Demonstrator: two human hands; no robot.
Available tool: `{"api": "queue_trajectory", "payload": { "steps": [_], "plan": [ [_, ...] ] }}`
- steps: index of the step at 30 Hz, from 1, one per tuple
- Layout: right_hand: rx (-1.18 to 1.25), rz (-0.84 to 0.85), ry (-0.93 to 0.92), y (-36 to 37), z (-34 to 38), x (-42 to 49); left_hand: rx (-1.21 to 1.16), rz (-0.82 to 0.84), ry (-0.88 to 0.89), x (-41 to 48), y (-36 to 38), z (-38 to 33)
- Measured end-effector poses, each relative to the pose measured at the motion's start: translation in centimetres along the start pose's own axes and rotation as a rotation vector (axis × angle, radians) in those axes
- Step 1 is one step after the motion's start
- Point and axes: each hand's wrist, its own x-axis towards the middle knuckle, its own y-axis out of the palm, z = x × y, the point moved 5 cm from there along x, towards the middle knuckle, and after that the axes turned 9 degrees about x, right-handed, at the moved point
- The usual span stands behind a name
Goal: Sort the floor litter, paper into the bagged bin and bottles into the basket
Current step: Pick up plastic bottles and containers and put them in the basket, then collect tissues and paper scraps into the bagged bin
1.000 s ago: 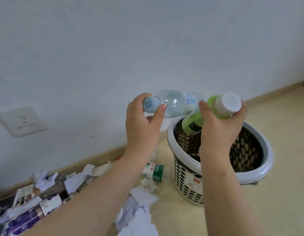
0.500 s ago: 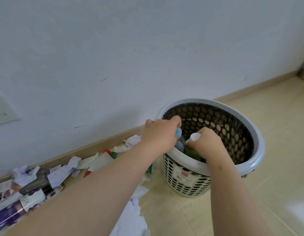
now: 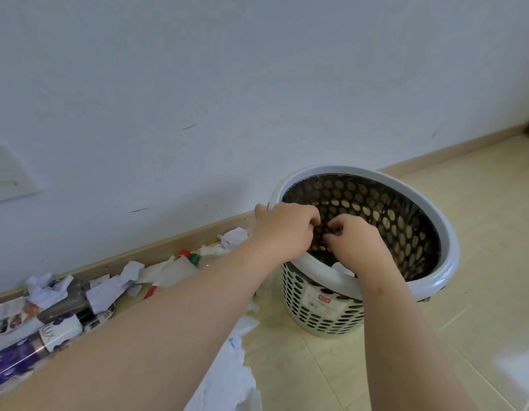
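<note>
left hand (image 3: 284,229) and right hand (image 3: 353,243) curled over the basket (image 3: 448,262) mouth, contents of grip impossible to tell; paper (image 3: 104,292) and bottles (image 3: 195,258) strewn along the floor (image 3: 479,221), sorting seemingly far from done.

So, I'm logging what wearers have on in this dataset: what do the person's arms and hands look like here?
The left forearm and right forearm are bare to the frame's edge, with no sleeve showing. The left hand and right hand wear no gloves, and neither wrist carries a watch or bracelet. No ring shows on the visible fingers.
</note>
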Motion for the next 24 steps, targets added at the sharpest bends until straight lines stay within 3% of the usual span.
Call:
{"api": "queue_trajectory", "payload": {
  "steps": [5, 9, 12, 16, 20, 24],
  "plan": [
    [0.174, -0.090, -0.274, 0.4, 5.3, -1.6, -0.536, -0.245, -0.102, -3.1, -2.6, 3.2],
    [0.257, -0.105, -0.361, 2.3, 8.7, -3.3, -0.691, -0.362, -0.338, -6.5, -2.5, 9.8],
    [0.259, 0.057, -0.394, 6.8, 10.0, -4.5, -0.548, -0.249, -0.389, -9.5, -0.5, 13.8],
    [0.031, 0.381, -0.275, 15.7, 6.9, -5.7, -0.333, -0.002, -0.370, -15.5, 4.2, 17.8],
    [-0.284, 0.601, -0.175, 22.6, 1.2, -9.3, -0.042, 0.220, -0.181, -22.5, 9.2, 20.3],
    [-0.538, 0.697, -0.211, 25.8, -1.3, -13.1, 0.053, 0.253, -0.071, -29.3, 12.6, 22.9]
  ]
}}
